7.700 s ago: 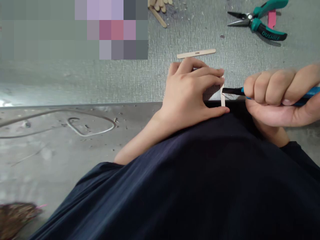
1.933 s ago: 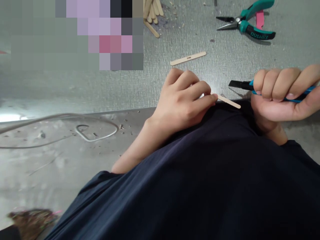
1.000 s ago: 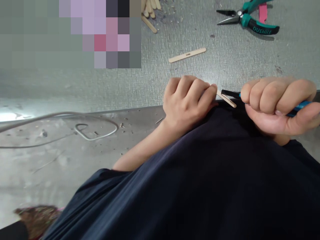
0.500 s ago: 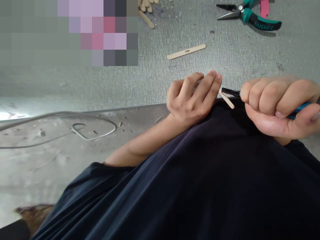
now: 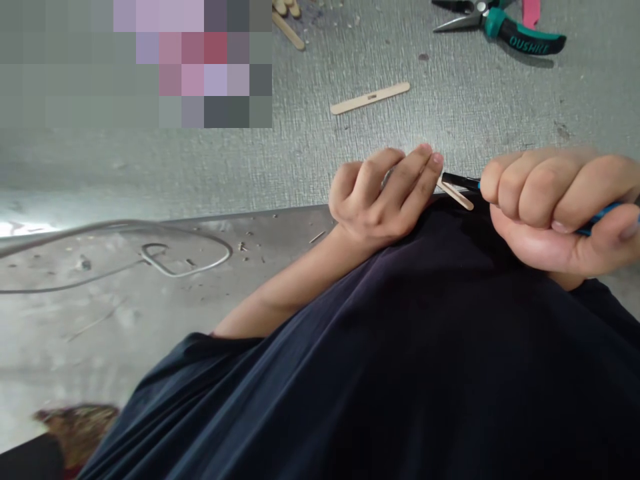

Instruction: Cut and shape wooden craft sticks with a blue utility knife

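Observation:
My left hand (image 5: 384, 190) is closed at the table's near edge, fingers pressed down over a wooden craft stick (image 5: 457, 195). One rounded end of that stick pokes out to the right of the fingers; the rest lies hidden beneath them. My right hand (image 5: 557, 207) is a fist around the blue handle of a utility knife (image 5: 463, 181). Its narrow black front end points left and meets the stick close to my left fingertips. Farther up the table lies another craft stick (image 5: 370, 98), with a small slot in its middle.
Needle-nose pliers (image 5: 520, 37) with green and black handles lie at the back right, beside a pink piece (image 5: 531, 12). More craft sticks (image 5: 289, 30) are at the top. Below the table edge, a bent cable (image 5: 187, 273) and small scraps are on the floor.
The stick's free end has shifted slightly up and to the right. Both hands keep nearly the same place and grip, while the whole view has moved a little.

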`<state>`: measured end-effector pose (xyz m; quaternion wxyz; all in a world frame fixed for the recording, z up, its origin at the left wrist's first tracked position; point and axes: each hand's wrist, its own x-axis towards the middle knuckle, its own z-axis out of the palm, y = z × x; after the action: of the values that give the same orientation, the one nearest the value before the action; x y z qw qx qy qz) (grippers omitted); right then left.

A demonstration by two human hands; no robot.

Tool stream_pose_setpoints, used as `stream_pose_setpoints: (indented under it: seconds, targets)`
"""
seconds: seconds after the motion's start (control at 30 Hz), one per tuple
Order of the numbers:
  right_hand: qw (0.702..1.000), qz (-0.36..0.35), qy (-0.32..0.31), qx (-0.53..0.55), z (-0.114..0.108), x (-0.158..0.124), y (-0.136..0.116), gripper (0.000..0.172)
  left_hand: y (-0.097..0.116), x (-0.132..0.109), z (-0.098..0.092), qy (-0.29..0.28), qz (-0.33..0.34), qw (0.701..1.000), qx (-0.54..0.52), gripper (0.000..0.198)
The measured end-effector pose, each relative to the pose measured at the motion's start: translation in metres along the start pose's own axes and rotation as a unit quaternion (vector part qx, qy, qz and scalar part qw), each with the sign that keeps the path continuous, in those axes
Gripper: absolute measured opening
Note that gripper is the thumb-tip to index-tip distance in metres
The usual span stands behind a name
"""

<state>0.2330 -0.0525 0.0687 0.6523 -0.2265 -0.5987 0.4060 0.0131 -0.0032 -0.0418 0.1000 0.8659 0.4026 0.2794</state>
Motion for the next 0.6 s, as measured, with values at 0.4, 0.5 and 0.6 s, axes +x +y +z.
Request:
stream_pose_setpoints:
  seconds: [0.4,0.5,0.6]
  targets:
    - [1.0,0.006,0.006,0.019,0.0012,0.0022,0.0001,0.062,0.0009,0.0014,-0.0026,-0.006,-0.007,0.999,-0.038,0.051]
    - [0.999,0.0,0.031,0.026,0.0038,0.0017,0.002,0.066,0.0002,0.0013,-0.0034,-0.011,-0.002,0.999,-0.036,0.054]
    - [0.999,-0.015,0.04,0.034,0.005,0.0003,0.0035,0.068,-0.0024,-0.0002,-0.0021,-0.004,0.009,1.0,-0.016,0.054]
